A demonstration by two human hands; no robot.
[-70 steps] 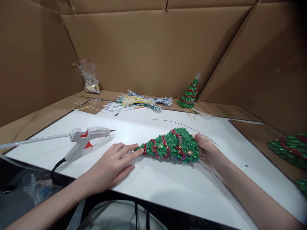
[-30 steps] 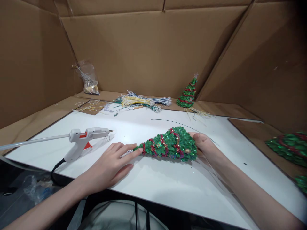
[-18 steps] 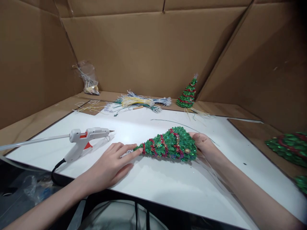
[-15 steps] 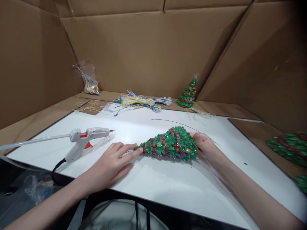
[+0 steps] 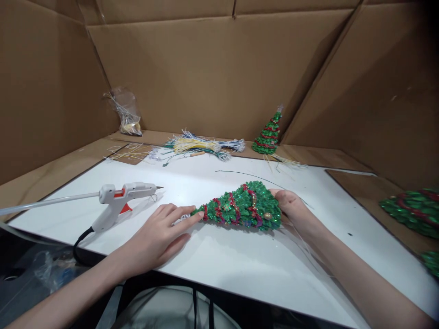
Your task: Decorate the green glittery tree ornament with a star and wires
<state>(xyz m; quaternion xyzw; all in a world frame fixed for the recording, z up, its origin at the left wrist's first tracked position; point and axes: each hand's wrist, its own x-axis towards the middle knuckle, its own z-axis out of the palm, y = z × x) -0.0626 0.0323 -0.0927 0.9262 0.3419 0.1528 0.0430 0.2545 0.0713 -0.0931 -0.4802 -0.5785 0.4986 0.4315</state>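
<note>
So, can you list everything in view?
Lying tree: 1, green-red, middle
Standing tree: 1, green-red, back right
Other trees: at least 2, mostly green, right edge
Glue gun: 1, white-red, left
Glue stick: 1, whitish, far left
Cable: 1, black, lower left
Wire bundles: several, yellow, green, blue-white, back
Loose strands: several, yellowish, back
Plastic bag: 1, clear, back left
Thin wire: 1, dark green, middle
Table: 1, white, centre
Cardboard walls: 3, brown, back and sides
Left hand: 1, bare, lying tree's tip
Right hand: 1, bare, lying tree's base

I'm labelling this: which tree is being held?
The center tree, lying sideways: left hand at its tip, right hand at its base. No hand touches the back tree or right-edge trees.
</note>
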